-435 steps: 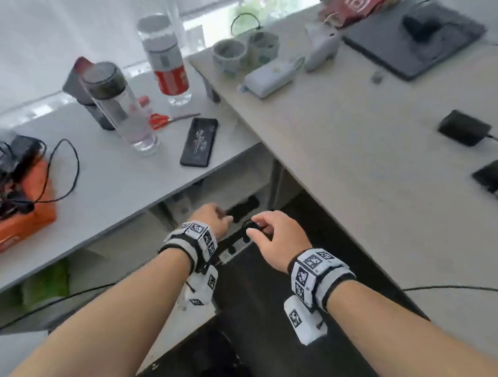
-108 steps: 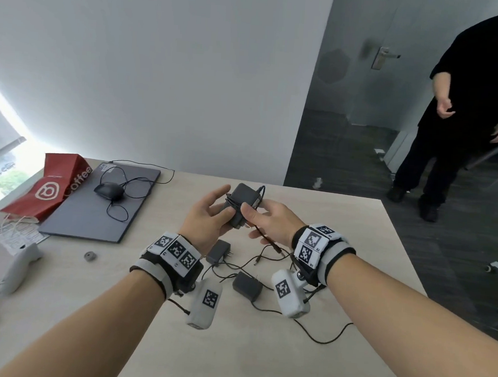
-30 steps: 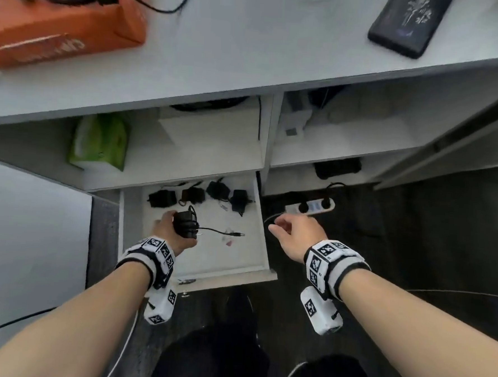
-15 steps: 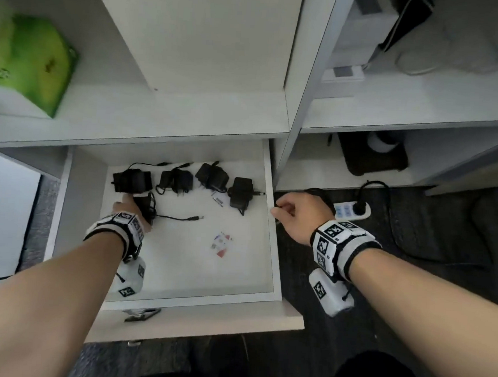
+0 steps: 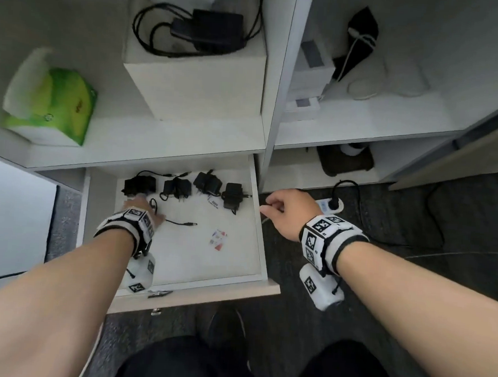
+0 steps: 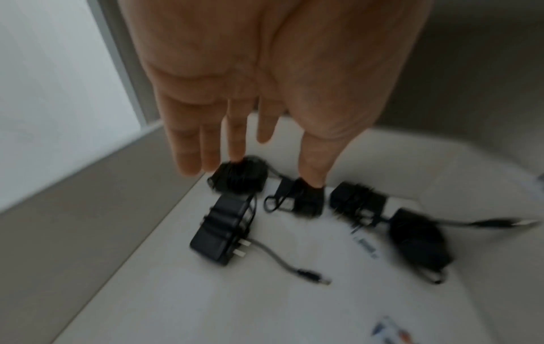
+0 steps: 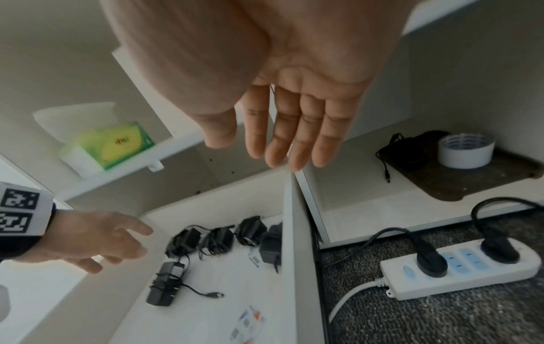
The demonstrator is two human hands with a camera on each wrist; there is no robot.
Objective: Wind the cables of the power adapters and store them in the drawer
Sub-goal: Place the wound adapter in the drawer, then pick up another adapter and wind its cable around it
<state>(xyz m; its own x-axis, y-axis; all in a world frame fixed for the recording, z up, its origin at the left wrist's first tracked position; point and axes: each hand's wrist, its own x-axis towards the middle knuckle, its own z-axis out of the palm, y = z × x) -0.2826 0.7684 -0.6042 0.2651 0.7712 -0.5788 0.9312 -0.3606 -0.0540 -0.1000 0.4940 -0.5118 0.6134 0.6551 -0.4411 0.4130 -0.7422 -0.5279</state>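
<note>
The white drawer [image 5: 263,247] stands pulled out. Along its back lie several black adapters [image 5: 178,188] with wound cables. A further adapter [image 6: 220,232] lies flat in front of the leftmost one, its cable end [image 5: 181,222] trailing right; the head view hides it under my wrist. My left hand [image 5: 141,208] hovers just above it with straight fingers [image 6: 235,135], holding nothing. My right hand [image 5: 281,210] is empty too, its relaxed fingers [image 7: 294,130] over the top edge of the drawer's right wall [image 7: 290,256].
A white power strip [image 7: 459,270] with two black plugs lies on the carpet right of the drawer. A small printed card [image 5: 218,239] sits on the drawer floor. Above are a green tissue pack [image 5: 49,100], a white box [image 5: 195,86] topped with cables, and a tape roll [image 7: 465,151].
My left hand has let go of the adapter, which now lies on the drawer floor, and its fingers have straightened. My right hand stays at the drawer's right wall.
</note>
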